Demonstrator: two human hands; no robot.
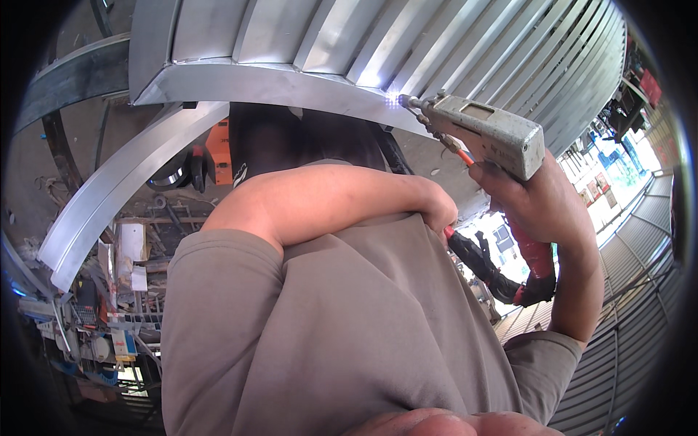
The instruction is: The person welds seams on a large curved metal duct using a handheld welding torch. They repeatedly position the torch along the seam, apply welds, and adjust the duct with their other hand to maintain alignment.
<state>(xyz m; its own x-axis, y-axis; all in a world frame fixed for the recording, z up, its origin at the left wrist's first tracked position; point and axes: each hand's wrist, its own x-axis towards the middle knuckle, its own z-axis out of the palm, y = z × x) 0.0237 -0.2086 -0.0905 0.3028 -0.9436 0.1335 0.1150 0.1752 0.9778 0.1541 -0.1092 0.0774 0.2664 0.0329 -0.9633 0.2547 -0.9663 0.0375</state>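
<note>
My right hand (542,198) is closed round the grip of a grey handheld welding gun (488,132). The gun's nozzle meets the inner edge of a curved silvery metal rim (276,86), where a bright bluish-white weld spot (393,99) glows. Slanted metal slats (327,43) run up from that rim. Crossing in front of my body, my left arm ends with my left hand (438,208) closed on the red-and-black wrapped cable (486,267). Most of its fingers are hidden. The cable loops up toward the gun's grip.
A loose curved metal strip (123,192) slants down at the left. Dark steel beams (80,73) stand behind it. An orange object (219,149) and a round metal piece (169,176) are below the rim. Cluttered tools and shelving (94,341) fill the lower left.
</note>
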